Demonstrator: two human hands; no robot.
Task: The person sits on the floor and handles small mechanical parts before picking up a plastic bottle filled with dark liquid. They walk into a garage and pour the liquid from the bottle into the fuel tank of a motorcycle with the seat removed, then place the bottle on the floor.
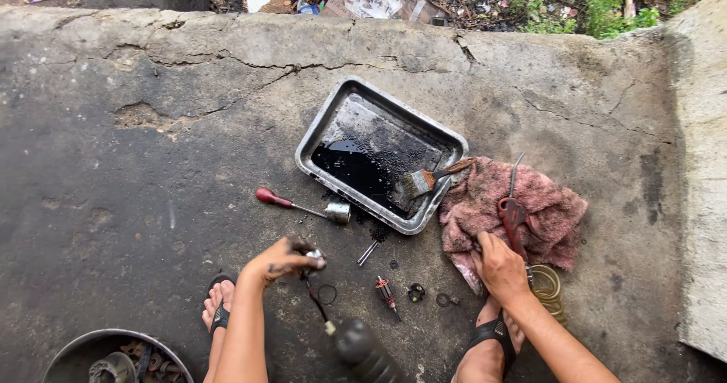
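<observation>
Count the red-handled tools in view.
2. A red-handled screwdriver lies on the concrete left of the metal tray; red-handled pliers rest on the pink rag by the right hand.

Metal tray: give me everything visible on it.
The metal tray is a shallow rectangular pan with rounded corners and a raised rim, of grey, stained metal. It lies flat on the cracked concrete floor, set at an angle to the picture. Dark liquid pools in its lower left part; the rest of the bottom is grimy with black specks. A paintbrush leans over the right rim, bristles inside. A pink rag lies beside that rim. Neither hand touches it.
</observation>
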